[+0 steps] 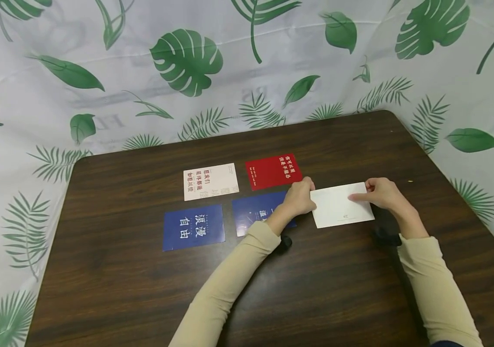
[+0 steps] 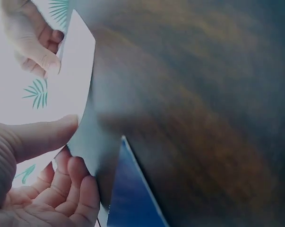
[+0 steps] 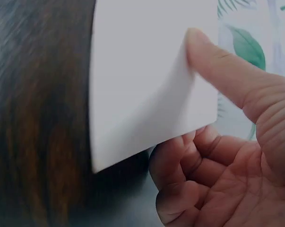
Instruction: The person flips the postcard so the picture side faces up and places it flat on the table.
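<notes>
Both hands hold a white card (image 1: 338,209) above the right part of the table, its mostly blank face with a small grey mark turned up. My left hand (image 1: 300,196) pinches its left edge between thumb and fingers. At the opposite end my right hand (image 1: 381,193) pinches it, the thumb (image 3: 222,61) lying across the face and the fingers curled beneath. In the left wrist view the card (image 2: 78,71) is seen nearly edge-on. Partly under the left forearm lies a blue card (image 1: 247,217) with white characters. Just behind the left hand is a red card (image 1: 270,172).
A pale pink card (image 1: 209,182) with dark red characters and another blue card (image 1: 194,227) lie to the left on the dark wooden table (image 1: 116,289). A white curtain (image 1: 121,67) with green leaves hangs behind and beside the table.
</notes>
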